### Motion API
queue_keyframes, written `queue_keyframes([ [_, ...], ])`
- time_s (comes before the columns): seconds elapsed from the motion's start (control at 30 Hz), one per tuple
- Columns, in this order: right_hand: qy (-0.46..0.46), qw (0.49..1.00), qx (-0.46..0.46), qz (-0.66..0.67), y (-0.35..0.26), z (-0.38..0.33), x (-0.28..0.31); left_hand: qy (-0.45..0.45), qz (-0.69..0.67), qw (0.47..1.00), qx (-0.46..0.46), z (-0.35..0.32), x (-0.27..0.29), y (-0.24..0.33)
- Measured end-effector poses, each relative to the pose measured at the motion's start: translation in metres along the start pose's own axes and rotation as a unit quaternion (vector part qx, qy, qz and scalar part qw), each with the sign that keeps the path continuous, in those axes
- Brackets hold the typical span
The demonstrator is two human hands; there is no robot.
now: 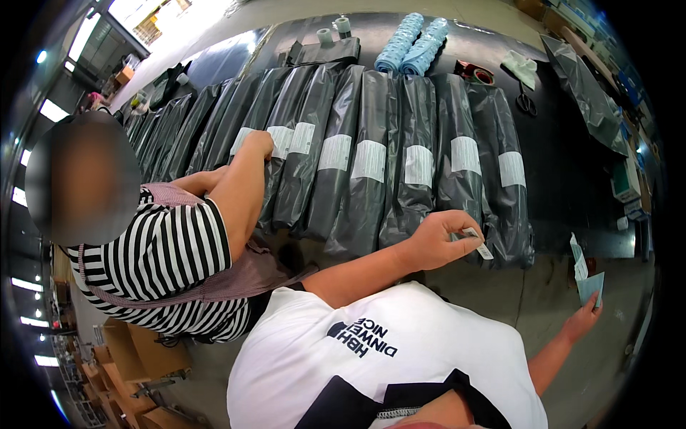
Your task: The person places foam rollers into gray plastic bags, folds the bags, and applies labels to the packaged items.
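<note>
My left hand [441, 242] pinches a small white printed label [483, 247] between thumb and fingers, just in front of the near ends of the black plastic-wrapped packages [450, 193]. Off to the right, past the table's near edge, my right hand [582, 320] grips a folded strip of labels [590, 286] with a pale blue backing; part of the strip stands up above the fingers. Long and dark, the packages lie side by side on the table. Many carry a white label [418, 166] around their middle.
On my left a co-worker in a striped shirt [161, 239] reaches over the packages. Blue bubbly rolls [411, 46], tape rolls [482, 75], scissors [526, 104] and a white cloth [520, 68] lie along the far side of the dark table [572, 193]. Cardboard boxes [132, 350] stand at lower left.
</note>
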State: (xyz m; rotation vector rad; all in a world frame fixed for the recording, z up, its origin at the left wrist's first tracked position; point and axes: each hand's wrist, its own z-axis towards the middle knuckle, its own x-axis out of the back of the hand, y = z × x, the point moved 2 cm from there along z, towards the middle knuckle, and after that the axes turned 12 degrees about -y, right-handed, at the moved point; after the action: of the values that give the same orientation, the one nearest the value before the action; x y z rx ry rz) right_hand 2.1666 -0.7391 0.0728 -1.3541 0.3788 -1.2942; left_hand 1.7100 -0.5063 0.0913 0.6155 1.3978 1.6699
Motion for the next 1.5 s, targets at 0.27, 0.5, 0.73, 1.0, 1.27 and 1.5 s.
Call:
queue_keyframes([
  [0.27, -0.104, 0.988, 0.021, 0.115, 0.028, 0.112, -0.083, 0.117, 0.039, 0.992, -0.013, 0.052, 0.013, -0.002],
  [0.5, -0.09, 0.986, 0.129, 0.058, 0.012, 0.197, -0.106, 0.159, 0.134, 0.973, 0.099, 0.15, 0.016, -0.006],
  [0.73, -0.584, 0.776, 0.147, 0.189, -0.057, 0.214, -0.159, 0.107, 0.132, 0.958, 0.231, 0.275, 0.063, -0.036],
  [1.0, -0.68, 0.629, 0.376, 0.032, -0.092, 0.129, -0.32, 0.004, 0.145, 0.942, 0.304, 0.336, 0.138, -0.129],
  [1.27, -0.599, 0.663, 0.429, -0.13, -0.088, 0.122, -0.333, -0.024, 0.14, 0.948, 0.284, 0.349, 0.136, -0.172],
  [1.5, -0.583, 0.679, 0.426, -0.132, -0.09, 0.118, -0.348, -0.021, 0.163, 0.944, 0.285, 0.349, 0.147, -0.175],
])
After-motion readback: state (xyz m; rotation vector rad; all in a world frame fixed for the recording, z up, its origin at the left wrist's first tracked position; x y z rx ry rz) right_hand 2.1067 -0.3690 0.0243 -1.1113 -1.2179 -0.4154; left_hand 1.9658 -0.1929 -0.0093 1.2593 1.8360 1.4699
